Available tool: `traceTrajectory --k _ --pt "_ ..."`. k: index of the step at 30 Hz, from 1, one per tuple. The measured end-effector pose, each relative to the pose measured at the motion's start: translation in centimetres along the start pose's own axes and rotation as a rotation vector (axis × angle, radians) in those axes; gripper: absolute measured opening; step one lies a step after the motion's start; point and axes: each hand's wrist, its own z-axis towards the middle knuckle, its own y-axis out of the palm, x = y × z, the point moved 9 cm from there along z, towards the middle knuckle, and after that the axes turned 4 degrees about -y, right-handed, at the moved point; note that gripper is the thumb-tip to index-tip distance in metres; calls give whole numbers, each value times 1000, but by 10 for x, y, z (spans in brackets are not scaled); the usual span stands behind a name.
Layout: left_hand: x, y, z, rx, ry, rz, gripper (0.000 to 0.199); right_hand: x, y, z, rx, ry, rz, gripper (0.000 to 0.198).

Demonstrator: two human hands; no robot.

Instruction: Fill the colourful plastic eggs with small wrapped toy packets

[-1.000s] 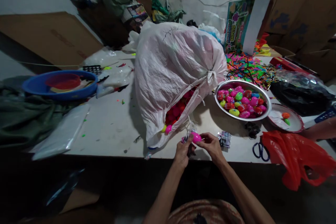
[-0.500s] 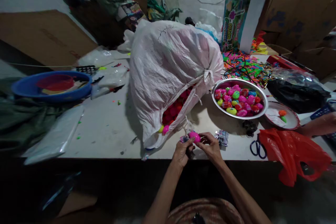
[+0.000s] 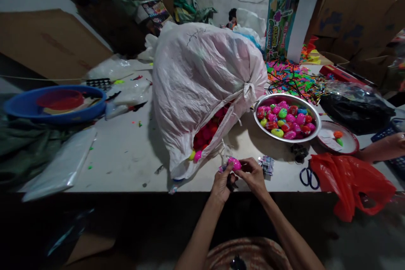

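Observation:
At the table's front edge my left hand (image 3: 221,184) is closed on a bright pink plastic egg (image 3: 235,163). A small dark object (image 3: 230,183), whose kind I cannot make out, sits in the same hand under the egg. The fingers of my right hand (image 3: 255,176) pinch the egg from the right side. Just beyond my hands, a big white woven sack (image 3: 202,71) gapes open, showing red, pink and yellow eggs (image 3: 205,134) inside. A small printed packet (image 3: 266,165) lies right of my right hand.
A metal bowl (image 3: 317,128) of colourful eggs stands right of the sack. Scissors (image 3: 309,178), a red plastic bag (image 3: 351,181) and a red-rimmed plate (image 3: 354,145) lie nearby. Another person's arm (image 3: 382,147) reaches in at right. A blue basin (image 3: 22,109) is at left.
My view has shifted slightly, so the table's things sit a little further left. Both hands stay together on the pink egg, and the dark object in my left hand shows more clearly.

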Motion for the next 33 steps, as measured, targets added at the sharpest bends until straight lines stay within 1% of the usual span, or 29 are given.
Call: traceTrajectory --k 2,5,7,9,11,13,14,16,18,20,21,23,24,25,26,27,28,29,30,31,32,33 --pt "-4 1 -2 -11 -27 0 35 -7 0 -1 23 -44 -72 26" --pt "-7 5 -4 -71 -69 -65 34 -3 -1 1 32 17 -3 41" --pt "-6 4 -4 -69 -66 -89 36 -5 -3 3 15 4 -12 42" --pt "-5 0 -2 -36 -53 -73 37 -13 -3 6 -21 -70 -127 42" --pt "-5 -2 0 -20 -45 -33 37 -19 1 6 -86 -129 -260 50" --pt "-6 -2 2 -34 -54 25 34 -22 10 9 -173 -171 -384 56" --pt "-7 0 4 -48 -67 55 32 -24 12 13 -201 -194 -446 55" --pt "-6 3 5 -71 -93 70 28 -32 6 30 -182 -241 -565 51" --pt "-3 4 5 -82 -136 12 26 -48 -20 59 -73 -272 -683 49" --pt "2 -1 3 -68 -188 -92 21 -72 -62 92 76 -264 -848 49" --pt "5 -7 1 -51 -200 -140 19 -83 -84 109 135 -233 -955 48" --pt "15 -23 -2 -8 -162 -209 19 -100 -128 138 253 -106 -1170 46" --pt "20 -33 -4 13 -120 -224 20 -106 -142 148 292 -57 -1241 45" --pt "26 -43 -6 35 -75 -225 21 -111 -149 155 341 -39 -1283 45" --pt "31 -54 -8 61 -28 -221 21 -113 -148 160 371 -51 -1288 46" --pt "35 -65 -10 91 13 -213 20 -111 -135 161 367 -95 -1252 45" --pt "38 -75 -11 121 46 -198 20 -106 -111 159 315 -167 -1178 44" --pt "40 -83 -12 148 69 -172 20 -99 -77 153 211 -252 -1079 41" --pt "42 -90 -13 176 88 -137 22 -90 -35 144 69 -334 -973 37" --pt "45 -97 -14 209 106 -99 25 -80 13 131 -104 -408 -875 31" --pt "48 -104 -16 247 125 -61 29 -70 60 116 -259 -443 -829 27" --pt "52 -110 -18 289 150 -24 32 -59 102 103 -375 -450 -848 23"
